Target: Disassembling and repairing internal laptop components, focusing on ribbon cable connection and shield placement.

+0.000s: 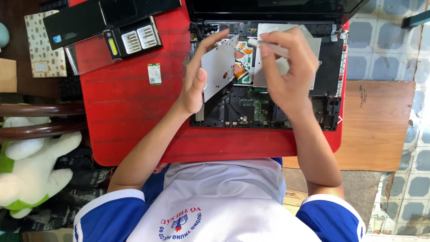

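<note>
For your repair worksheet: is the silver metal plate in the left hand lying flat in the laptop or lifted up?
Lifted: the left hand tilts the silver metal plate on edge above the opened laptop.

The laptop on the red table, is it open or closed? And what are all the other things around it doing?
Laptop: opened up, cover off, circuit boards showing.
Silver metal plate: lifted, tilted, held by the left hand.
White tool: pinched in the right hand, above the laptop.
Screwdriver bit case: lid open, bits showing.
Small green card: lying flat on the red table.
Black keyboard panel: removed, set aside on the table.
</note>
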